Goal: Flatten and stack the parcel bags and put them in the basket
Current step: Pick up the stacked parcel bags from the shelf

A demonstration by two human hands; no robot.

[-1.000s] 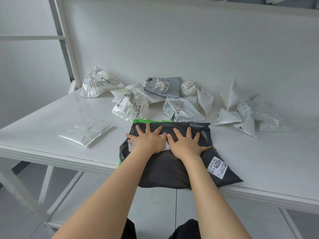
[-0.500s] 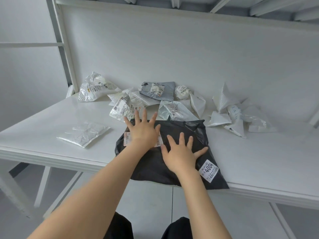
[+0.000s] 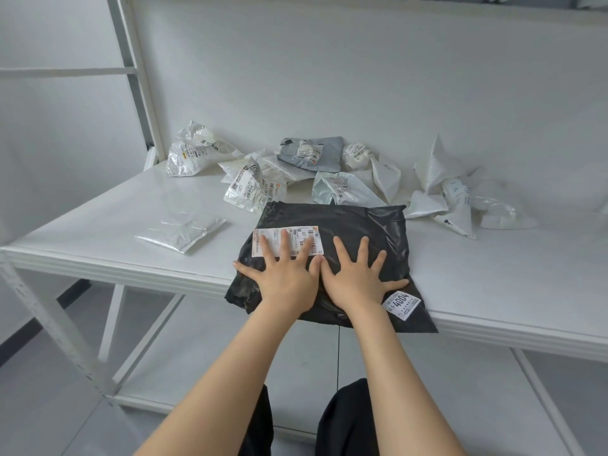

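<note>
Pressing down in the head view, my left hand point(image 3: 283, 278) and right hand point(image 3: 355, 278) lie flat and spread on the black bag point(image 3: 355, 225), side by side with thumbs meeting, gripping nothing. The bag's near end hangs over the bench point(image 3: 131, 232) edge. I judge a pull toward me could slide it off, since slick plastic on a smooth top gives little hold. Trapped air could also puff it back up. Beyond the black bag, crumpled white bags point(image 3: 342, 192) crowd its far edge, so sweeping that way risks shoving them. Left of it lies a flat clear bag point(image 3: 181, 230) with bare bench between; right of it is open too. No basket shows.
</note>
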